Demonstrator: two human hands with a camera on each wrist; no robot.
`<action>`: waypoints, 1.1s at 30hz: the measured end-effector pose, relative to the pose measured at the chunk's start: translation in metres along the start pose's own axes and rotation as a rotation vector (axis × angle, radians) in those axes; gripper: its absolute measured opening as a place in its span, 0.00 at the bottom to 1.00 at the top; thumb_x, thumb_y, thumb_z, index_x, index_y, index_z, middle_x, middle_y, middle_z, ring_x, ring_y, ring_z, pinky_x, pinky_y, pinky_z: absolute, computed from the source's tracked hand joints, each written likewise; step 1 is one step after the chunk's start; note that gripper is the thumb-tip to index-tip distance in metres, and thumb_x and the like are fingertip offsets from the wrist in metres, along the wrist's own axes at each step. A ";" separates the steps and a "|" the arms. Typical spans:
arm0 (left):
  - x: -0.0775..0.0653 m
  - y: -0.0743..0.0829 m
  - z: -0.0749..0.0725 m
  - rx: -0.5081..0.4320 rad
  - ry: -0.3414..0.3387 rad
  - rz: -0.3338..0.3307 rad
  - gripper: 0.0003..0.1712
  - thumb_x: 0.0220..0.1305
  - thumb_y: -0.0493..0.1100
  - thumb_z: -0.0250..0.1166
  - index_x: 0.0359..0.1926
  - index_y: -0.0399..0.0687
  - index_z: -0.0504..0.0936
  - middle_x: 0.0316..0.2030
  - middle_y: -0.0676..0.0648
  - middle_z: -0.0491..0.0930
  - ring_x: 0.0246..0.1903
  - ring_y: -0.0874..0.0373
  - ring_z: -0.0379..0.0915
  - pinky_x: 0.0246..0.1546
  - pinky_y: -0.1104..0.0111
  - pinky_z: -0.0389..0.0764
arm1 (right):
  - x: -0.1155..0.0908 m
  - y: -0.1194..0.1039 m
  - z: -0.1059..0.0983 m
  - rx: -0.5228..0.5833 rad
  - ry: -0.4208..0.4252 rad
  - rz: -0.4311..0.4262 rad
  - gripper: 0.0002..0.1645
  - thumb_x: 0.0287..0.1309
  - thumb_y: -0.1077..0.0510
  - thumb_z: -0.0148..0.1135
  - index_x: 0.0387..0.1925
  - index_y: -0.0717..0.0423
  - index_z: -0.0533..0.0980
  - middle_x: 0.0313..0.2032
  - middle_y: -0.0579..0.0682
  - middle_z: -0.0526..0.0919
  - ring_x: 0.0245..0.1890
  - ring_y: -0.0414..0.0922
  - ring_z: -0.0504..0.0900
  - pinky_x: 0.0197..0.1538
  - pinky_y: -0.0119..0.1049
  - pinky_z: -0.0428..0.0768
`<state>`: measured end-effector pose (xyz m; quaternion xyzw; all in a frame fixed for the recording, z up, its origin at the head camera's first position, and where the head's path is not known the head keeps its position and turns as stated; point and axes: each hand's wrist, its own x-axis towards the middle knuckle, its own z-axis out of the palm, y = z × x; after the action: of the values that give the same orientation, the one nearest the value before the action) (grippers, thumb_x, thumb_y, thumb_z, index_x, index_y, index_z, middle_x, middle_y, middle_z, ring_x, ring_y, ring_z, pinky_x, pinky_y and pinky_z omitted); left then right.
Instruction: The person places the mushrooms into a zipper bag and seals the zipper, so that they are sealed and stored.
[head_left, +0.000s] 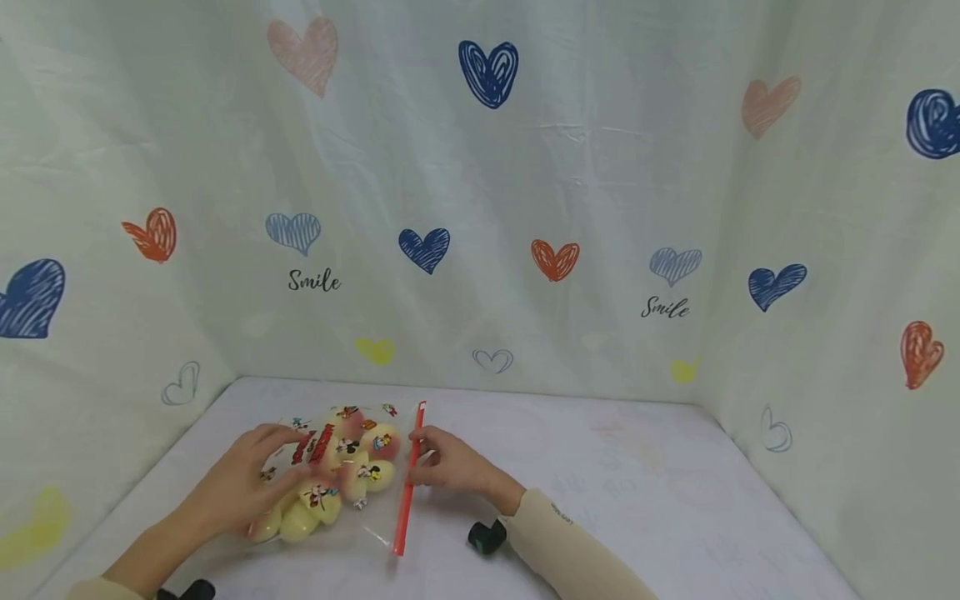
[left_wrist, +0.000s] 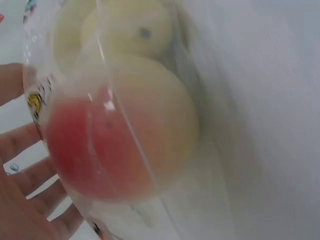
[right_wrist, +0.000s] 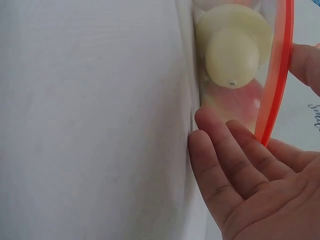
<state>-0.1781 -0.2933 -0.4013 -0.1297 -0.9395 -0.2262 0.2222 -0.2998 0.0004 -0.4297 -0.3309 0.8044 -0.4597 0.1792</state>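
Observation:
A clear plastic zip bag (head_left: 367, 521) with cartoon prints and a red strip (head_left: 406, 500) along its right edge lies on the white table. It contains several round, pale yellow and pink peaches (head_left: 300, 521). My left hand (head_left: 240, 479) rests over the bag's left part with the fingers spread. In the left wrist view its straight fingers (left_wrist: 30, 177) meet the plastic beside a red-blushed peach (left_wrist: 120, 130). At the other side my right hand (head_left: 457, 468) holds the bag by the red strip. The right wrist view shows the thumb (right_wrist: 306, 65) against the strip, the fingers across from it.
A small dark green object (head_left: 487, 537) sits on the table (head_left: 637, 500) by the right sleeve. Black pieces (head_left: 187, 590) show beside the left wrist. White curtains (head_left: 480, 167) printed with hearts and "Smile" stand around the table's back and sides.

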 end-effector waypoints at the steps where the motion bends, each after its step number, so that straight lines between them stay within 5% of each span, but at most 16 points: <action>1: -0.001 -0.003 -0.001 -0.002 -0.017 -0.010 0.26 0.58 0.55 0.68 0.52 0.45 0.78 0.51 0.40 0.75 0.51 0.38 0.69 0.45 0.42 0.72 | 0.000 0.000 0.001 -0.007 0.005 0.004 0.34 0.52 0.55 0.69 0.60 0.55 0.68 0.42 0.42 0.76 0.36 0.37 0.79 0.37 0.31 0.78; 13: -0.005 -0.022 0.001 -0.040 -0.174 -0.113 0.37 0.62 0.59 0.62 0.64 0.41 0.69 0.62 0.29 0.62 0.58 0.26 0.59 0.45 0.33 0.65 | -0.002 0.000 0.002 -0.010 0.014 0.026 0.37 0.50 0.54 0.71 0.62 0.53 0.68 0.50 0.44 0.75 0.34 0.36 0.80 0.36 0.31 0.78; 33: -0.006 -0.020 0.016 -0.028 -0.186 -0.083 0.38 0.62 0.60 0.61 0.66 0.44 0.67 0.64 0.27 0.60 0.59 0.25 0.58 0.48 0.34 0.64 | -0.006 0.006 -0.005 -0.004 0.010 0.012 0.41 0.48 0.57 0.72 0.64 0.60 0.66 0.53 0.49 0.76 0.38 0.36 0.81 0.37 0.31 0.79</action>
<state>-0.1853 -0.3034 -0.4243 -0.1141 -0.9574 -0.2353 0.1225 -0.3007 0.0097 -0.4329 -0.3242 0.8082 -0.4585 0.1772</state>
